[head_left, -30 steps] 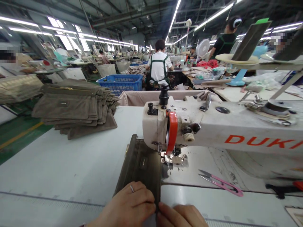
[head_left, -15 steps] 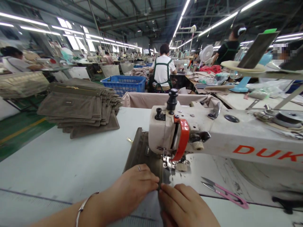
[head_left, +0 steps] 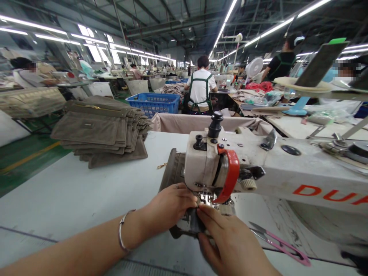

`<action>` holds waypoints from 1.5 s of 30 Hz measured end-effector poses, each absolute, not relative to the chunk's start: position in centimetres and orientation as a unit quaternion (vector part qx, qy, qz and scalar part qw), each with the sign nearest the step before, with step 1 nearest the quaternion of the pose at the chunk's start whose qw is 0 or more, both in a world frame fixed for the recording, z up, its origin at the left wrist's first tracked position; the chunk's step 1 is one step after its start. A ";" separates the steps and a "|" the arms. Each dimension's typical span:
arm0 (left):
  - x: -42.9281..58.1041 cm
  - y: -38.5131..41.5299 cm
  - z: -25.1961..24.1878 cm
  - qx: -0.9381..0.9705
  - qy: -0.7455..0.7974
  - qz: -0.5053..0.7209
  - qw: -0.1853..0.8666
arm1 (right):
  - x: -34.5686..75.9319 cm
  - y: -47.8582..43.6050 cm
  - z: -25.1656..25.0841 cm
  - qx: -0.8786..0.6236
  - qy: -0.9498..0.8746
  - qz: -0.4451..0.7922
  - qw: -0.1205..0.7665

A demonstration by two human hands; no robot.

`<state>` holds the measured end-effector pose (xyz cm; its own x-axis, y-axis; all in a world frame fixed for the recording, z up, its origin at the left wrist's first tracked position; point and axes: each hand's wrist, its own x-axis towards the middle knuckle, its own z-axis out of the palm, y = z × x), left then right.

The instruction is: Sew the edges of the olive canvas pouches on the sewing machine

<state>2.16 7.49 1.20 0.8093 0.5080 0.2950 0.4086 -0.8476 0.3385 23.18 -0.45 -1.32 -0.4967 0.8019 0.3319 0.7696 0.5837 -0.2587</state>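
A white sewing machine (head_left: 276, 168) with a red guard stands on the white table (head_left: 71, 195). An olive-brown fabric piece (head_left: 174, 168) lies under its head, running away from me past the presser foot (head_left: 209, 199). My left hand (head_left: 169, 207) presses on the fabric just left of the foot, fingers curled and pinching its near edge. From the right, my right hand (head_left: 230, 241) pinches the same near edge with its fingertips right below the foot. A bangle is on my left wrist.
A stack of olive fabric pieces (head_left: 103, 130) sits at the table's far left. Pink thread snips (head_left: 278, 243) lie right of my hands. A blue basket (head_left: 153, 103) and a seated person in a white shirt (head_left: 201, 88) are beyond the table; other workers stand further off.
The fabric has fed away from me under the presser foot, and both hands have followed it forward up to the foot. The view has shifted closer to the machine.
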 end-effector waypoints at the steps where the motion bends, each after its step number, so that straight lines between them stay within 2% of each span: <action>1: 2.3 7.7 1.4 0.941 0.248 0.188 0.132 | 23.2 -0.4 -1.5 -0.465 -0.860 0.038 0.205; 11: 2.7 9.0 1.3 0.929 0.286 0.202 0.122 | 23.0 0.0 -1.8 -0.498 -0.850 0.068 0.160; 22: 2.7 9.1 1.5 0.926 0.302 0.186 0.130 | 22.6 0.0 -1.1 -0.501 -0.846 0.075 0.168; 28: 3.5 7.4 2.5 0.911 0.356 0.167 0.125 | 22.9 0.0 -0.6 -0.472 -0.850 0.091 0.214; 31: 3.3 5.1 3.2 0.889 0.401 0.137 0.171 | 23.5 0.0 -0.7 -0.446 -0.855 0.107 0.244; 35: 2.4 2.1 3.6 0.890 0.381 0.113 0.225 | 24.2 -0.2 -0.7 -0.433 -0.858 0.111 0.253; 40: 2.1 0.4 3.4 0.898 0.377 0.087 0.212 | 24.4 -0.3 -0.2 -0.411 -0.871 0.123 0.237; 45: 1.9 -0.7 2.3 0.909 0.376 0.104 0.148 | 24.6 -0.6 0.2 -0.395 -0.876 0.143 0.235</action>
<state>1.87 -0.66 2.29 0.6953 0.7146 0.0770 0.6532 -0.6730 0.3470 24.62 -0.62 0.21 -0.5766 0.7603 0.2990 0.6255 0.6463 -0.4372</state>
